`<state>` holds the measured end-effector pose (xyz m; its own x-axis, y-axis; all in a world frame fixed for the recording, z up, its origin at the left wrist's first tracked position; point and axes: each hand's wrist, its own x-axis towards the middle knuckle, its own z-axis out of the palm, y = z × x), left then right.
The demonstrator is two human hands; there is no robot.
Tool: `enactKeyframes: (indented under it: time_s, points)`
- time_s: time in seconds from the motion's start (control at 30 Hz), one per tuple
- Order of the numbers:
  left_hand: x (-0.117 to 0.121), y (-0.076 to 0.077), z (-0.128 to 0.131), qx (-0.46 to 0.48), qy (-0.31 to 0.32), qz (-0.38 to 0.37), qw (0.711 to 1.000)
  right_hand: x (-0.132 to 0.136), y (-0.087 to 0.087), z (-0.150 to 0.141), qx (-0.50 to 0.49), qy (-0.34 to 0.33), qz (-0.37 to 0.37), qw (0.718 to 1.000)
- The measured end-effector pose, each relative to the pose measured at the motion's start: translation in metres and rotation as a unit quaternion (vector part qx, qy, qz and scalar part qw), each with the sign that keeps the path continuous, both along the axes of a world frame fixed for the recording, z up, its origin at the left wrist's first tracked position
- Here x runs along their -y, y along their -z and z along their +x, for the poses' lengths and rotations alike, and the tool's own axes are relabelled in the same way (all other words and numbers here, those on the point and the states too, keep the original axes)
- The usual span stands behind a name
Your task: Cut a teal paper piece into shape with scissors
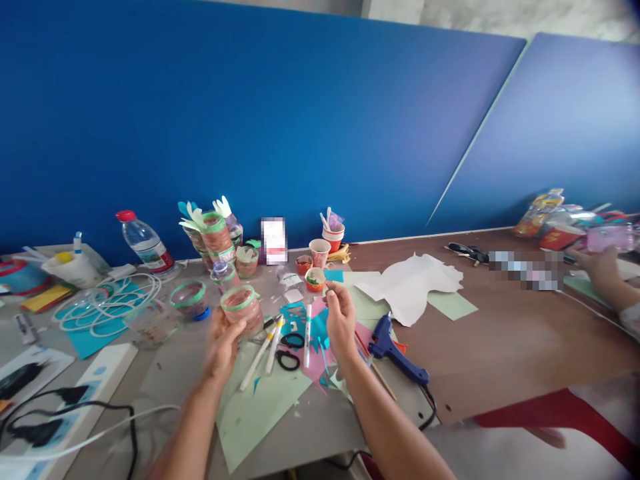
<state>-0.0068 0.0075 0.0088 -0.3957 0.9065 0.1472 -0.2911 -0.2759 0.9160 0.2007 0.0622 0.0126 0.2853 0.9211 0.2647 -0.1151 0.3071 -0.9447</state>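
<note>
In the left grip (223, 345) a held jar (250, 313) leans, mouth upward; right grip (342, 321) unclear.

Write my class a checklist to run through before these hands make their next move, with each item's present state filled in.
1. Left hand has hold of the jar: ok.
2. Right hand grips the paper cup: cannot tell; fingertips are at its edge.
3. Scissors out of both hands: ok, lying between them.
4. Glue gun set down: ok, beside the right forearm.
5. Glue gun cool: cannot tell.
6. Space between the hands tidy: not ok; pens and cut blue paper lie there.
</note>
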Motion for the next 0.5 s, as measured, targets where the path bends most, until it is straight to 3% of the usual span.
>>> enactKeyframes:
  time_s: [0.3,0.5]
  points:
    - [-0.004,0.008,-0.006,-0.042,-0.073,0.009,0.996,0.001,0.015,-0.007,0.191,-0.090,0.036,0.977]
    - [-0.007,0.008,-0.009,-0.055,-0.138,0.033,0.988,0.000,0.015,-0.005,0.257,-0.118,0.093,0.955]
